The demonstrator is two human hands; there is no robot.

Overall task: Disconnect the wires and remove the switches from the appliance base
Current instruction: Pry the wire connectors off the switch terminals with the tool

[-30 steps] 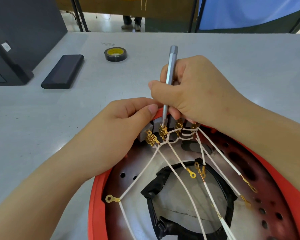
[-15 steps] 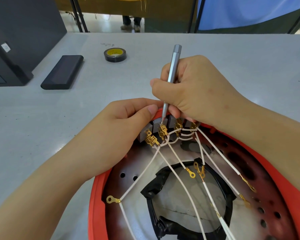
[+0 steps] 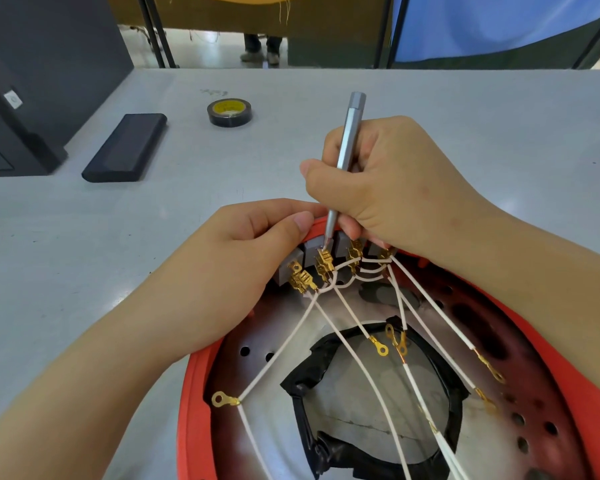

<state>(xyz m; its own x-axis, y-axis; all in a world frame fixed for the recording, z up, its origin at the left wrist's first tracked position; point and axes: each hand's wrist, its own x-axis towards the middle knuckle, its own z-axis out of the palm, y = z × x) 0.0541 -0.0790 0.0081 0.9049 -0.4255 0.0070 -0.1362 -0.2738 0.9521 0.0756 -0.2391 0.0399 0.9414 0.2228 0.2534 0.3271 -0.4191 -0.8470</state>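
At frame centre, the right hand (image 3: pixel 388 181) pinches a near-upright grey driver (image 3: pixel 345 157), its tip apparently on the second brass terminal (image 3: pixel 324 263) of the grey switches (image 3: pixel 314 251), while the left hand (image 3: pixel 243 258) grips the red appliance base (image 3: pixel 194 410) rim just left.

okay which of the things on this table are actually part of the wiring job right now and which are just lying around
In use: appliance base, grey switches, white wires, screwdriver in the right hand, left hand steadying the rim.

Lying about: tape roll, black case, black box.
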